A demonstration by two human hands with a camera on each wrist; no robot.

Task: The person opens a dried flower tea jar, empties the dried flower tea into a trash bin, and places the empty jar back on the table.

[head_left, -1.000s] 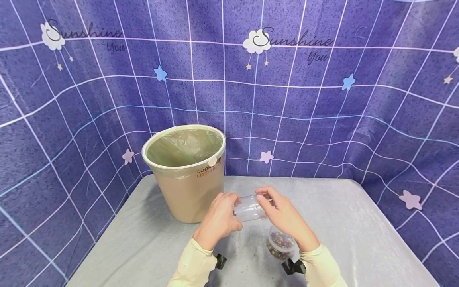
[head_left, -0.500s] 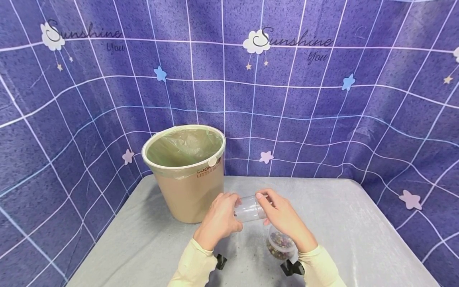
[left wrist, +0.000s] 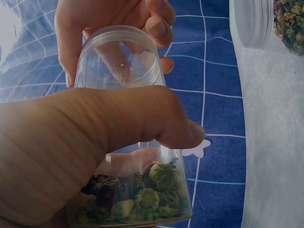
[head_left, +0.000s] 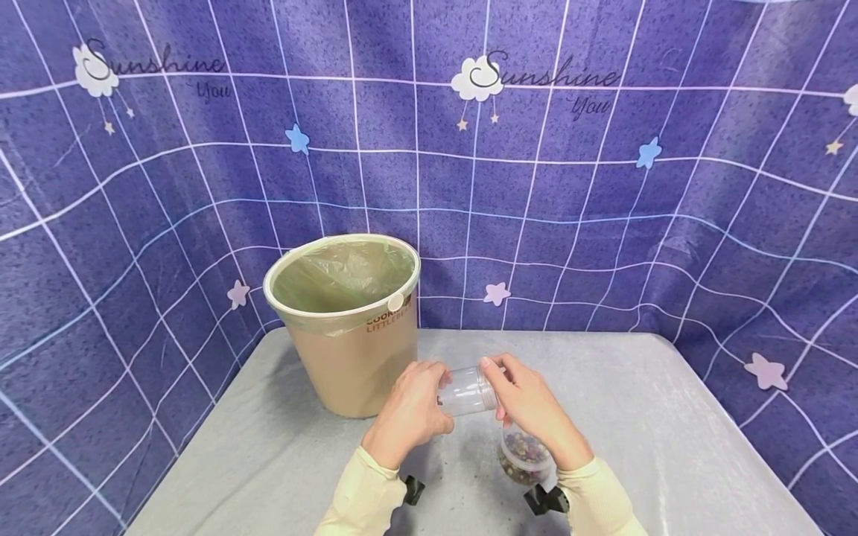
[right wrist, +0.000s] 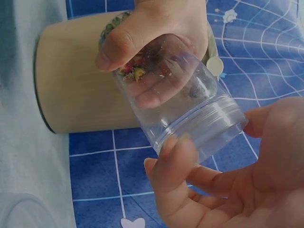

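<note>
A clear plastic jar (head_left: pixel 462 391) lies tilted on its side between the hands above the table. My left hand (head_left: pixel 412 402) grips its base end, the thumb across the wall in the left wrist view. Dried flower buds (left wrist: pixel 145 199), greenish with some dark red, sit at the jar's bottom. At the other end, my right hand (head_left: pixel 532 402) has its fingers and thumb around the clear lid (right wrist: pixel 211 128). A second jar (head_left: pixel 525 458), filled with dried flower buds, stands on the table below the right hand and is partly covered by the wrist.
A beige bin (head_left: pixel 355 365) with a green liner stands left of the hands at the back. Small dark crumbs lie on the grey table (head_left: pixel 603 380) near the second jar. A purple-blue gridded curtain (head_left: pixel 556 223) surrounds the table's back and sides.
The right hand's fingers have shifted around the lid, and its fingertips now show below the lid. The left hand and the jar have stayed nearly still. The view has shifted slightly.
</note>
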